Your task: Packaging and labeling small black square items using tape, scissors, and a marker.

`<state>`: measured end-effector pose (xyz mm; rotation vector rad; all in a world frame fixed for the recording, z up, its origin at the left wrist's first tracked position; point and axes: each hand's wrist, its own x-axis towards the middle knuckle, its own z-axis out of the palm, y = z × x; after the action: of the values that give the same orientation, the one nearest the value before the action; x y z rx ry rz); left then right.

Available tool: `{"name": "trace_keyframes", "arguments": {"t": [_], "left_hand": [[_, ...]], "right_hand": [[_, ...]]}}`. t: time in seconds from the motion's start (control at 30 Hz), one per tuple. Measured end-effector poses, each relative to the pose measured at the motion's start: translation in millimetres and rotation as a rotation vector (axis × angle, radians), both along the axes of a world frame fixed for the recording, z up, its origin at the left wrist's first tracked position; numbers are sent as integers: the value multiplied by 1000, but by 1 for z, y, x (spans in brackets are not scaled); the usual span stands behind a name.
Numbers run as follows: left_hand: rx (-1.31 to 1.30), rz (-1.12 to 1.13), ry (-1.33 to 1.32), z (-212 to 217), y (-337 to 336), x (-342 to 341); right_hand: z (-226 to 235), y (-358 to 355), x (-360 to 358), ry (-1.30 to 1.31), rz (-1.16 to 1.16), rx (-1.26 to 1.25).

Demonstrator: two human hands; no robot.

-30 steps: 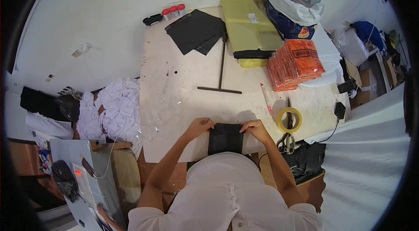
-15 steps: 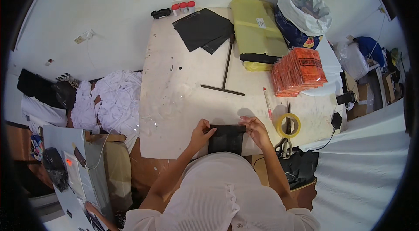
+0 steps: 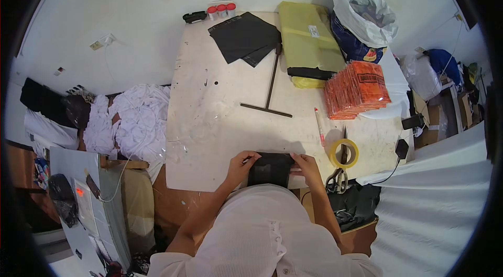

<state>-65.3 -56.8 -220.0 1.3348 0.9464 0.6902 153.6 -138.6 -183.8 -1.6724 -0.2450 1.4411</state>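
Both hands, left hand (image 3: 242, 164) and right hand (image 3: 306, 164), pinch a black bag (image 3: 270, 168) by its top corners, beside the tape roll (image 3: 343, 153); it looks light, limp, slippery.

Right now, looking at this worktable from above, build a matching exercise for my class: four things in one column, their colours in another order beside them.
Things:
1. stack of flat packets
2. roll of tape
3. folded item held between the left hand and right hand
4. heap of cloth beside the table

Colours:
A. white
B. black
C. orange
D. yellow

Pairs: 1-C, 2-D, 3-B, 4-A
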Motion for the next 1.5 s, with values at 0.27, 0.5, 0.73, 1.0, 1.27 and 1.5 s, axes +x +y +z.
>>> {"name": "trace_keyframes", "arguments": {"t": [0.27,0.5,0.73,1.0,1.27,1.5], "left_hand": [[-488,270,-357,-9,0,6],[-546,360,-429,-15,4,16],[-634,349,-437,-2,18,25],[-324,320,-311,-14,30,38],[-489,230,-572,-11,41,29],[598,193,408,3,41,36]], "right_hand": [[-12,3,-6,67,-54,66],[-40,3,-10,299,-232,247],[-40,10,-14,200,-300,380],[-44,17,-7,185,-295,394],[-57,29,6,277,-295,419],[-59,43,-1,145,-276,369]]}}
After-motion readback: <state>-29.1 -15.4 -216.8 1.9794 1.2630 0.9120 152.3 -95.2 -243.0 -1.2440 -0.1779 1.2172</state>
